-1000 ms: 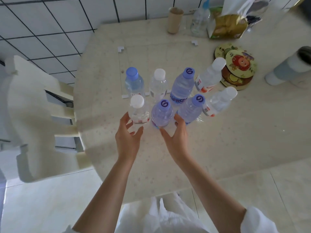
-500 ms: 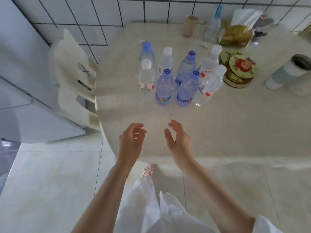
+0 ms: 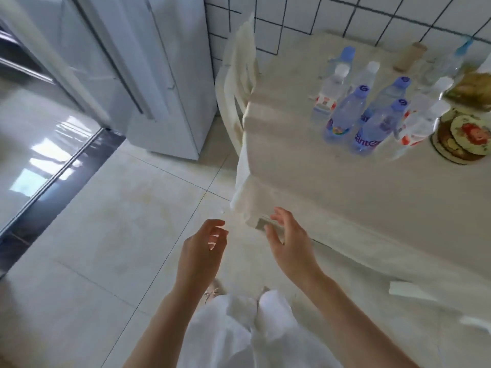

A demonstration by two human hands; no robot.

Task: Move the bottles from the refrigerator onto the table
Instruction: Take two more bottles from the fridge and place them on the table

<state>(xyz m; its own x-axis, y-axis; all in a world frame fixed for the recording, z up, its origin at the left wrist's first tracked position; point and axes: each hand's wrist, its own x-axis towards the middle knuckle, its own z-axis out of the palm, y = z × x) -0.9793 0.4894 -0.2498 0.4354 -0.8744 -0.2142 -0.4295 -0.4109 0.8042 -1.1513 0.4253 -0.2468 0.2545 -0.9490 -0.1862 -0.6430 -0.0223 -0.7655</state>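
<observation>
Head view looks down past two bare forearms toward a pale floor, with the table point(image 3: 332, 187) filling the right side. The left hand point(image 3: 202, 248) hangs off the table's near corner, over the floor tiles, fingers loosely curled and holding nothing. The right hand point(image 3: 289, 243) is just beside that same corner, fingers spread and relaxed, also holding nothing. The two hands are apart, with a clear gap between them, and neither touches the table.

The bottles point(image 3: 372, 112) stand upright in a tight cluster on the far part of the table, well apart from both hands. Those nearest the table's front edge have blue caps and bluish labels; the ones around them have white caps and red-and-white labels, and one at the back has a pale blue cap. The exact count is hard to tell through the blur.

Just right of the cluster on the table lie round decorated coasters point(image 3: 465, 136). Toward the table's far edge stand a cardboard tube point(image 3: 409, 55) and a golden packet point(image 3: 470, 87). A cream chair point(image 3: 239, 83) is pushed against the table's left side. Left of the chair, away from the table, stands the refrigerator point(image 3: 148, 75), white and seemingly closed, beside the tiled wall point(image 3: 305, 19).
</observation>
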